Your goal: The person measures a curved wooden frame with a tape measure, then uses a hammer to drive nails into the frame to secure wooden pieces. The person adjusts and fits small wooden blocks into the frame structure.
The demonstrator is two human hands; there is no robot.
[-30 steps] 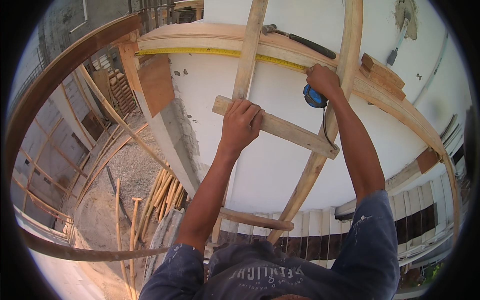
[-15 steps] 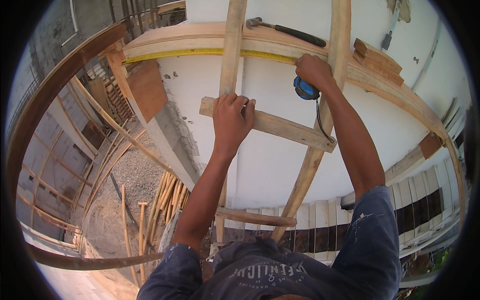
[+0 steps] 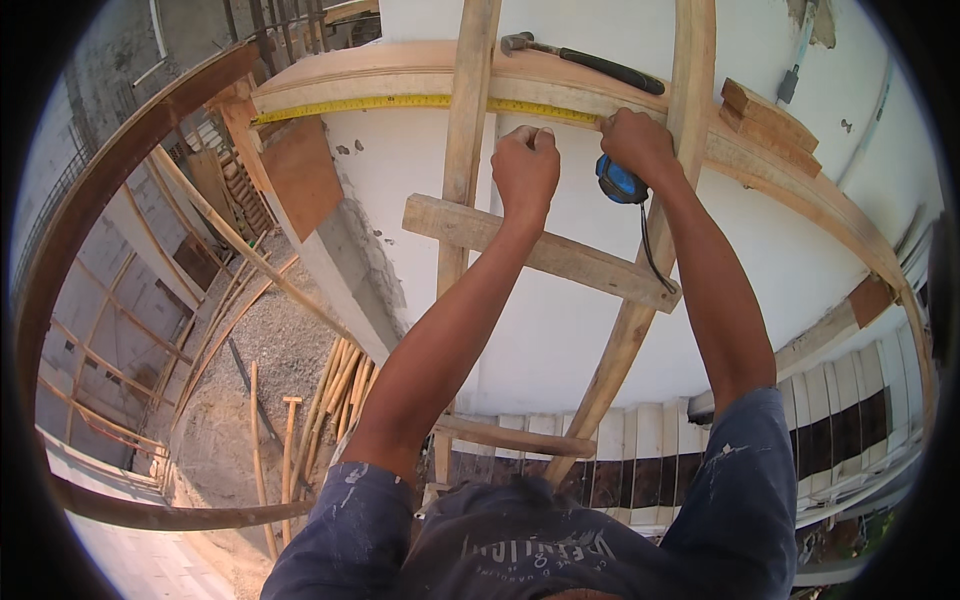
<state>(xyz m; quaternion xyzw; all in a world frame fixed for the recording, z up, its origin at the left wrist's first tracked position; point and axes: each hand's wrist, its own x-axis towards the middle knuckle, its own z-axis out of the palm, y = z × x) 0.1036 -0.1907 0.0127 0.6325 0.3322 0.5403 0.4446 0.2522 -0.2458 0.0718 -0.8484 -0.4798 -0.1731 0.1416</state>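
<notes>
A yellow tape measure blade (image 3: 400,101) runs along the front face of a long wooden beam (image 3: 370,75), stretched from its left end to my right hand (image 3: 637,145). That hand is closed on the tape near the right-hand upright, with the blue and black tape measure case (image 3: 622,180) hanging just below the fingers. A dark cord trails from the case down to the ladder rung (image 3: 560,258). My left hand (image 3: 527,172) is raised off the rung, just below the blade, its fingers curled together. Whatever it may hold is hidden.
A claw hammer (image 3: 585,65) with a black handle lies on top of the beam. Two wooden ladder rails (image 3: 466,120) stand in front of it. Short wood blocks (image 3: 770,125) sit at the right. Far below, gravel (image 3: 270,310) and bamboo poles (image 3: 340,395) lie at the left.
My left hand has let go of the ladder's rung and rail and moved up and right toward the tape blade, its fingers now curled. My right hand stays at the tape measure.
</notes>
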